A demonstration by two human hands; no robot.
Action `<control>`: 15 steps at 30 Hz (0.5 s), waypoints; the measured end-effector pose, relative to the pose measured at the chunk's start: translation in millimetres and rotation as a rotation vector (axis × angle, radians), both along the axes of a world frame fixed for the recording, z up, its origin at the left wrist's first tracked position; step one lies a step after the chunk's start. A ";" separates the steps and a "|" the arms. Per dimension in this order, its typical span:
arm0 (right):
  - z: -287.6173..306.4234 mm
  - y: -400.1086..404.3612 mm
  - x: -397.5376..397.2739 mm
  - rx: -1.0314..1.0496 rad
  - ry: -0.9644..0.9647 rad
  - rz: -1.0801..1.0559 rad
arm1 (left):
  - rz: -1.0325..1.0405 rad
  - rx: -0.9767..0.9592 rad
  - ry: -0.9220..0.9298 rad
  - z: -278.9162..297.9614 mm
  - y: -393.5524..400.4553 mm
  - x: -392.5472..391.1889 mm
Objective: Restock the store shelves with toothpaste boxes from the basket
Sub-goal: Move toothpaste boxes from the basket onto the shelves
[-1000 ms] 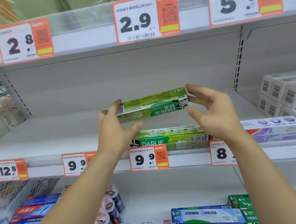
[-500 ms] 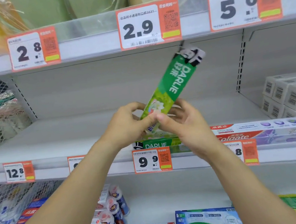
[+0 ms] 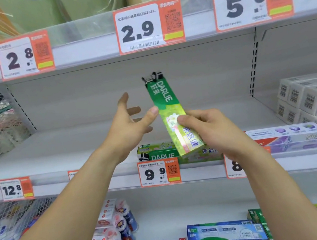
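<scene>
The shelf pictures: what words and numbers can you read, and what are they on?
"DARLIE": green box gripped by the right hand
"DARLIE": box lying on the shelf
"DARLIE": box in the basket
"2.8", "2.9", "5.0": top price tags
"12.8", "9.9": middle price tags
Small print, barcodes: too blurred.

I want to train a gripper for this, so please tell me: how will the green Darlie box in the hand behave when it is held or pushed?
The green Darlie box likely stays stiff: it stands out straight while the right hand pinches only its lower part. Its flat faces suggest sliding, not rolling. The glossy print may be slightly slippery.
</scene>
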State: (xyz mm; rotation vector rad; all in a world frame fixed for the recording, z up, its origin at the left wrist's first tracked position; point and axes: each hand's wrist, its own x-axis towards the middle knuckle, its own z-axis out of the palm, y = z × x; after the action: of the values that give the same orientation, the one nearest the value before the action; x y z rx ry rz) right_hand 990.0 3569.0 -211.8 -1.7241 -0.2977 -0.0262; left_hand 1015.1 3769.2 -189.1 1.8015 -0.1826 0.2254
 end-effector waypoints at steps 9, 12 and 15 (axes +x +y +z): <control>-2.2 -34.0 10.3 -0.716 -0.510 -0.393 | 0.102 0.010 -0.065 -16.3 12.1 13.0; -21.9 -31.5 27.3 -0.645 -0.585 -0.431 | 0.050 0.189 -0.027 -32.3 9.7 13.2; -33.5 -28.9 36.1 -0.629 -0.524 -0.369 | 0.036 0.299 0.055 -47.6 11.5 15.8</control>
State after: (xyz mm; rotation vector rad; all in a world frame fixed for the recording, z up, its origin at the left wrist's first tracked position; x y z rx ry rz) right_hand 1026.1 3540.1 -245.3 -2.3650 -0.3922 -0.7288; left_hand 1031.0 3780.7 -236.6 2.1073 -0.1505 0.1812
